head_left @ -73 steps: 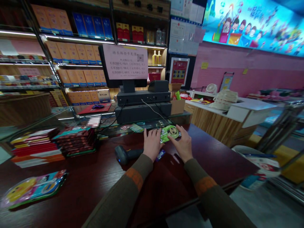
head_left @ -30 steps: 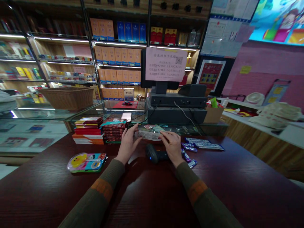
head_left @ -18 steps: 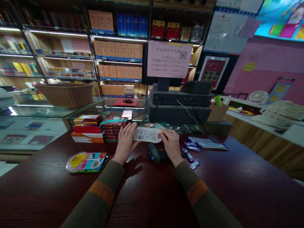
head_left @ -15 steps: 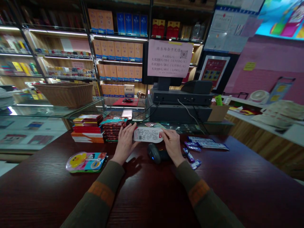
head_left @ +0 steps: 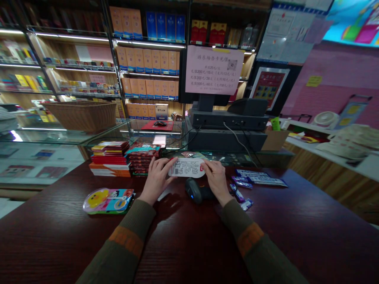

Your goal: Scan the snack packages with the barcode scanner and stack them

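A white printed package (head_left: 189, 168), with a barcode near its left end and a red mark near its right, is held level above the dark table. My left hand (head_left: 156, 178) grips its left end between thumb and fingers. At the other end, my right hand (head_left: 217, 179) pinches the rounded edge. Just below the package lies a black barcode scanner (head_left: 194, 191) with a small blue light, its rear part hidden by my right hand. A colourful blister pack with a yellow duck (head_left: 108, 201) rests on the table left of my left forearm.
Behind my left hand stand a stack of red and orange packets (head_left: 109, 161) and a stack of brown packets (head_left: 144, 156). Several purple and blue snack bars (head_left: 263, 179) lie right of my right hand. Beyond are a cash register (head_left: 227, 122) and a wicker basket (head_left: 83, 116).
My left fingers have closed in on the package's left end, and the thumb now sits nearer its edge. The package has stayed nearly in place. The camera view has shifted slightly.
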Action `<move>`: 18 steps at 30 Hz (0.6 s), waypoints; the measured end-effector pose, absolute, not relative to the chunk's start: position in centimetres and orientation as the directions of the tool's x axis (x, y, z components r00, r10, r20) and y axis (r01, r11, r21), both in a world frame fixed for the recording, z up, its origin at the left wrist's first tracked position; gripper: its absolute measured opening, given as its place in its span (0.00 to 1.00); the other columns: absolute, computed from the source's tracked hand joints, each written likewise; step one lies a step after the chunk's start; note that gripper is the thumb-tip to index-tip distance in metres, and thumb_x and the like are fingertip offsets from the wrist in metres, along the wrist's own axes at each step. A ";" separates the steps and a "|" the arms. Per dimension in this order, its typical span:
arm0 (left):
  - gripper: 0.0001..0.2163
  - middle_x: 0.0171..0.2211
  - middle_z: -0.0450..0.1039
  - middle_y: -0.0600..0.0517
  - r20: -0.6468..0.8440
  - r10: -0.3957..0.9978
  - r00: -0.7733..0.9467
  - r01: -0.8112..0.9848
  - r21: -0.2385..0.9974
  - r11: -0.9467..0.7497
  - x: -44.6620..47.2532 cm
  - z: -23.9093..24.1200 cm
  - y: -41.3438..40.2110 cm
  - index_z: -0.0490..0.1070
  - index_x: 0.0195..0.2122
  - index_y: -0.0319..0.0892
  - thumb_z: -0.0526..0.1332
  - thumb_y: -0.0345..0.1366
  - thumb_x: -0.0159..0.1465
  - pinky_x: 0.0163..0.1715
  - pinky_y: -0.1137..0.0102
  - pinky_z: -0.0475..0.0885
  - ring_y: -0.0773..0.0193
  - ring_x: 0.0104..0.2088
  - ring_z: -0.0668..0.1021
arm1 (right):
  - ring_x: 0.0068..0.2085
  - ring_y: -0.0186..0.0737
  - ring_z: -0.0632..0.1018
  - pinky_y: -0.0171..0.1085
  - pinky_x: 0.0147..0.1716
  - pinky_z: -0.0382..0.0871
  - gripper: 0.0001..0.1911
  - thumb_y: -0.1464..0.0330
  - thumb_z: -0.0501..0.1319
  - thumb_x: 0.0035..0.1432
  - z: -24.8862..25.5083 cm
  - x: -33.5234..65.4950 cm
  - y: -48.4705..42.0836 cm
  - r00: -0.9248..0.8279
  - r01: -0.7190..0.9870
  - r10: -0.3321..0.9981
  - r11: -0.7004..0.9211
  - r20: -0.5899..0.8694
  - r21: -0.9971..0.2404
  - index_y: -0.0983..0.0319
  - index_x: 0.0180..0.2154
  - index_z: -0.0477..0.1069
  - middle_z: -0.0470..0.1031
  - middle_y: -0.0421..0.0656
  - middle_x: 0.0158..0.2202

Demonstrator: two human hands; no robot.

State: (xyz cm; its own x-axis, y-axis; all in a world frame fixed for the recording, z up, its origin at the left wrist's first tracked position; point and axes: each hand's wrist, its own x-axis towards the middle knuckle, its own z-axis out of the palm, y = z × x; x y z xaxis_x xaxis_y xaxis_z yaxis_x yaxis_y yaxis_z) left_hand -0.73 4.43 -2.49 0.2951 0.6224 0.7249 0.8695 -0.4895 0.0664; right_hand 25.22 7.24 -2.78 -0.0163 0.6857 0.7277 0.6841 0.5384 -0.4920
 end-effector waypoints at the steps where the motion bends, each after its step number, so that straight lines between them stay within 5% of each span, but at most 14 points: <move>1: 0.33 0.54 0.71 0.47 0.728 0.619 0.294 0.868 0.068 -0.492 -0.7 -2.5 4.5 0.57 0.68 0.52 0.65 0.39 0.63 0.69 0.48 0.51 0.53 0.57 0.71 | 0.44 0.49 0.76 0.45 0.45 0.69 0.20 0.54 0.54 0.69 -2.8 25.2 7.3 -0.013 0.678 0.688 0.539 0.725 -0.500 0.56 0.46 0.80 0.82 0.45 0.39; 10: 0.40 0.55 0.70 0.45 0.749 0.599 0.283 0.837 0.111 -0.536 -0.6 -3.0 4.8 0.44 0.72 0.49 0.64 0.39 0.63 0.68 0.48 0.54 0.53 0.57 0.72 | 0.44 0.50 0.77 0.46 0.45 0.71 0.20 0.54 0.53 0.69 -2.6 25.1 7.0 0.014 0.642 0.709 0.534 0.705 -0.550 0.56 0.47 0.80 0.82 0.47 0.41; 18: 0.36 0.55 0.70 0.43 0.757 0.619 0.210 0.833 0.193 -0.518 -0.7 -3.8 5.5 0.51 0.68 0.46 0.66 0.41 0.62 0.66 0.47 0.58 0.50 0.57 0.72 | 0.47 0.48 0.79 0.47 0.50 0.73 0.20 0.57 0.55 0.67 -2.9 24.9 7.1 0.028 0.546 0.740 0.552 0.672 -0.630 0.58 0.52 0.77 0.81 0.48 0.48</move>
State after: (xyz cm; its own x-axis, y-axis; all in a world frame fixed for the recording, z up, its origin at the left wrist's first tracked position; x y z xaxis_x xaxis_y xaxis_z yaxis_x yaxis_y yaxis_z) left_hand -0.72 5.47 -3.80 0.2100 0.6187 0.7571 0.8332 -0.5184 0.1925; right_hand 24.91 7.08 -2.90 0.0275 0.7399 0.6722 0.5461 0.5521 -0.6301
